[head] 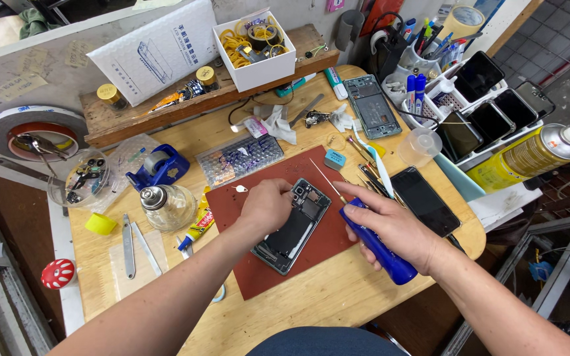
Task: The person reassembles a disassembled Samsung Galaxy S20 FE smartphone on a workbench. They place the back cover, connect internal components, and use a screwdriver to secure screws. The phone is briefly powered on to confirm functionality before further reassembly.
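Two hands over opened phone (293, 226) on dark red mat (258, 264), middle of round wooden table (311, 310). Left hand (266, 206) pressed down on phone's upper left edge, fingers curled over frame, pinning it flat, not lifting. Right hand (394, 227) clenched around blue screwdriver (376, 245), thin shaft angled up and left, tip above mat just right of phone's top corner, apart from phone. Phone back cover off, insides showing, tilted diagonally, lower end toward body. Just right of right hand: black phone (425, 201) face up. Left of mat: glass bottle (168, 206), yellow glue tube (197, 227), blue tape dispenser (161, 168). Behind mat: clear parts tray (240, 158), second phone frame (371, 105). Far right: white rack of phones (489, 112), spray can (529, 155)
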